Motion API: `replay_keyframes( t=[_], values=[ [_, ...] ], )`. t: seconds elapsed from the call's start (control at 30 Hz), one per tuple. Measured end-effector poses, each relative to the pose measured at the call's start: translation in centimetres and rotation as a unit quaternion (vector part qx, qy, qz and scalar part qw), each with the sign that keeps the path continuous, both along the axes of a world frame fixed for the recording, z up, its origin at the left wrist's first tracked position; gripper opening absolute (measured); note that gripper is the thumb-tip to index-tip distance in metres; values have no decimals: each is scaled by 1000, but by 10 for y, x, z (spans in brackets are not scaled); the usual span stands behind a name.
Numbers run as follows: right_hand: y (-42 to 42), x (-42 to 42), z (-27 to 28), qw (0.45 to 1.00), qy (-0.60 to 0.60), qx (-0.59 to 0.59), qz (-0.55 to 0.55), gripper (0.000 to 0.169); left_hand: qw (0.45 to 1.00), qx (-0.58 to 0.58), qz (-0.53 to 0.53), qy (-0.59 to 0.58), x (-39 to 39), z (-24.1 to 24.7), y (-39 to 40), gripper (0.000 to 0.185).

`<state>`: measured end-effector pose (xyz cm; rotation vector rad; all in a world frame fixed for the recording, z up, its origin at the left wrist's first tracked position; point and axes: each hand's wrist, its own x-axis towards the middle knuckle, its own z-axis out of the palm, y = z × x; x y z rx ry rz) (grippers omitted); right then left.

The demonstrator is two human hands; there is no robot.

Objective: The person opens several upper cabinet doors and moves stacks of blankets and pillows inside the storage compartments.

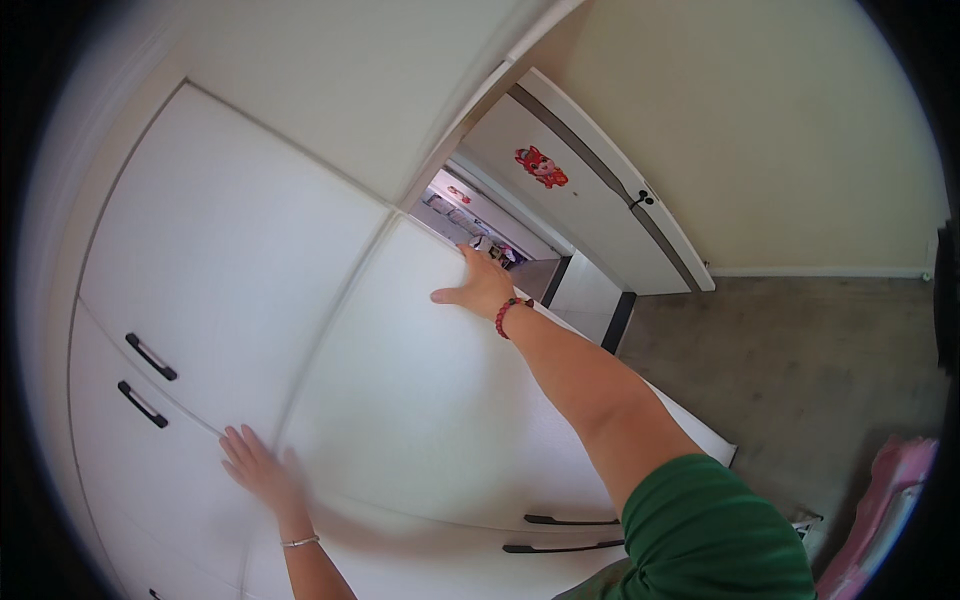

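Note:
White wardrobe doors point(240, 202) fill the view before me, with dark seams between them. My left hand point(259, 466), a thin bangle at its wrist, is spread flat against the doors close to a seam, its thumb apart. Farther up, my right hand point(484, 289), wearing a red bead bracelet point(504, 321), lies near the outer edge of another white door panel point(397, 330). Its thumb points left over the panel and its fingers reach along the edge. Whether those fingers press on the edge or only hover is unclear. Neither hand holds anything.
Black bar handles point(150, 356) sit on the doors at left, and more black handles point(562, 548) at the lower middle. A white room door point(570, 180) with a red cartoon sticker stands ajar beyond. Brown flooring point(787, 360) and a pink item point(877, 517) are at right.

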<state>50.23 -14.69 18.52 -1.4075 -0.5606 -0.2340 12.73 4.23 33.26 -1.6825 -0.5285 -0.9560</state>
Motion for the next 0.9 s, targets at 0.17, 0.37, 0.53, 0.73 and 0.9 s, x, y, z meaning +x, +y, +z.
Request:
replay_keyframes(
  t=[0.17,0.37,0.53,0.73,0.9],
  values=[
    [-1,-4,2,1000,16,3,2,96,999,44,23,4,-3,7,17,72],
    [-9,-6,2,1000,27,12,11,93,998,48,-34,11,3,0,9,74],
    [-9,-7,1,999,26,24,10,92,998,54,-40,13,4,1,8,73],
    [-10,-4,-1,999,23,33,17,92,998,52,-38,9,4,0,11,71],
    [-9,-6,0,999,27,34,13,88,998,49,-46,5,4,-1,11,71]
  ],
)
